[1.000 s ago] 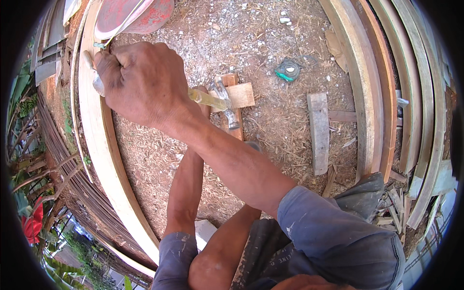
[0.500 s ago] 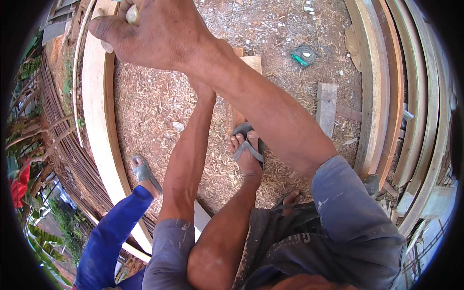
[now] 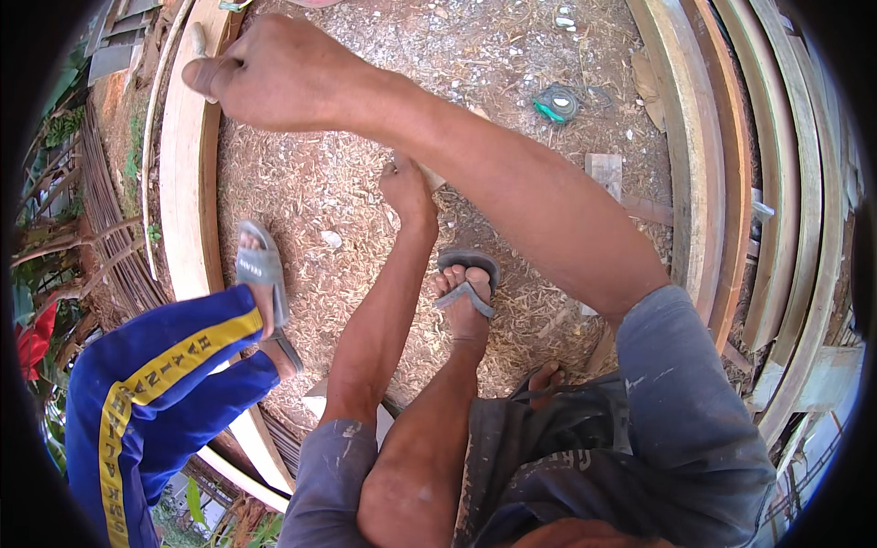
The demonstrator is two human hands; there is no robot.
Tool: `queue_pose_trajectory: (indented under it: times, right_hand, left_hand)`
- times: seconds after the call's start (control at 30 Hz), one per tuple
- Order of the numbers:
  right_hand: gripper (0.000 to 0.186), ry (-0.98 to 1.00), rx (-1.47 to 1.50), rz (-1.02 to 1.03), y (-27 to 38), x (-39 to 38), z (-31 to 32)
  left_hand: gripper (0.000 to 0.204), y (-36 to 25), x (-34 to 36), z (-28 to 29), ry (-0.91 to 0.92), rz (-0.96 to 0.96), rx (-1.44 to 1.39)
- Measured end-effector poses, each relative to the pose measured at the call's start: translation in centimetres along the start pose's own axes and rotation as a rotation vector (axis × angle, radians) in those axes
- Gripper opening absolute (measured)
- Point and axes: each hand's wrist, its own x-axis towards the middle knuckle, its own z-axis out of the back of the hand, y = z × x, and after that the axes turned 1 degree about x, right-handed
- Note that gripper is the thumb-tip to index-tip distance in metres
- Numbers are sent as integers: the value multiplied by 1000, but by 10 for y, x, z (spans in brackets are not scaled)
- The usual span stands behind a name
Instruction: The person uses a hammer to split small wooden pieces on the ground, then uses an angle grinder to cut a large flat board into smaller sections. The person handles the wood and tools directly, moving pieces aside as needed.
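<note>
My right arm reaches across to the upper left. There my right hand (image 3: 279, 78) is closed around a pale, rounded, handle-like piece (image 3: 198, 38), beside the long light timber beam (image 3: 187, 173). Most of what it grips is hidden by the hand. Lower and nearer the middle, my left hand (image 3: 406, 189) is closed, beside the corner of a piece of wood (image 3: 432, 177); the rest of that wood lies behind my right forearm. Whether the left fingers hold it is hidden.
Another person's blue-trousered leg (image 3: 183, 342) and sandalled foot stand by the beam at left. My foot (image 3: 466, 297) in a flip-flop is below my left hand. A green-and-grey coiled tool (image 3: 557, 104) lies on shavings. Long boards (image 3: 690, 137) stack at right.
My right hand has come slightly down and its forearm lower. My left hand has moved out from behind it toward me. The other person's leg has stepped further into view.
</note>
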Motion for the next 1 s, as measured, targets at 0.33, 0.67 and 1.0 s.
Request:
queue_pose_trajectory:
  times: [0.33, 0.67, 1.0]
  right_hand:
    - [54, -437, 114, 65, 21, -14, 4]
    - [55, -263, -117, 67, -25, 38, 3]
    - [52, -399, 12, -80, -8, 32, 10]
  left_hand:
    - [49, -11, -17, 3, 114, -74, 154]
    - [37, -10, -27, -16, -123, -180, 91]
    - [38, -23, 22, 7, 71, -162, 136]
